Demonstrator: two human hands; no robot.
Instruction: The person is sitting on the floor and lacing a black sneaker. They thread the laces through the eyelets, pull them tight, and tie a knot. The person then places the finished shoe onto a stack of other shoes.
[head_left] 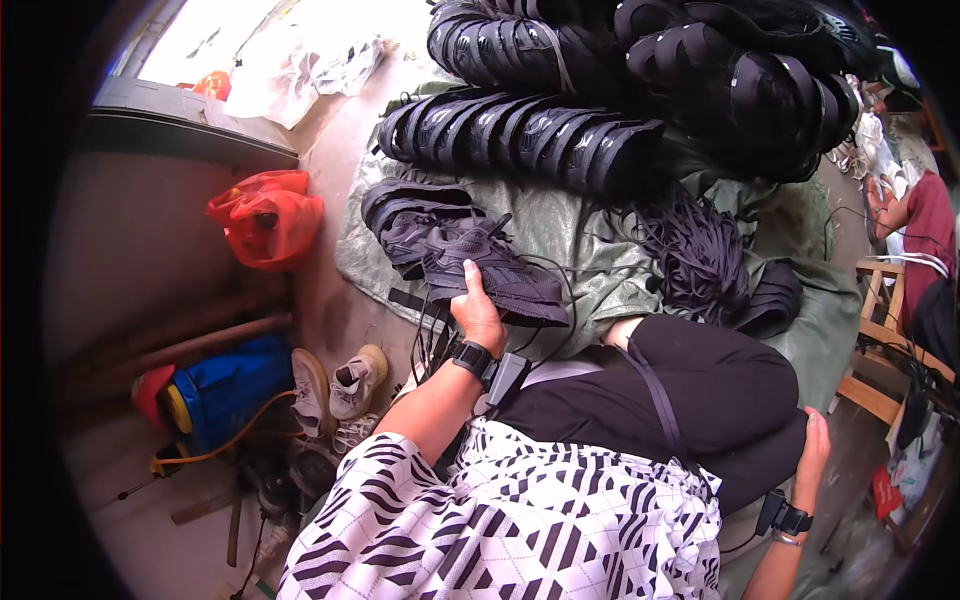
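My left hand is closed on a dark purplish-grey shoe upper, with the thumb lying over its front. Just beyond it, several more dark shoe uppers lie stacked together on the green sheet. My right hand rests at the outer side of my bent right leg, its fingers stretched out and holding nothing that shows. Across my black trousers lies a loose dark shoelace. A big bundle of dark shoelaces sits past my knee, beside a small stack of uppers.
Long rows of black shoe uppers fill the far part of the green sheet. On the left are a red plastic bag, a blue bag and pale sneakers. A wooden stool and another person's arm are at right.
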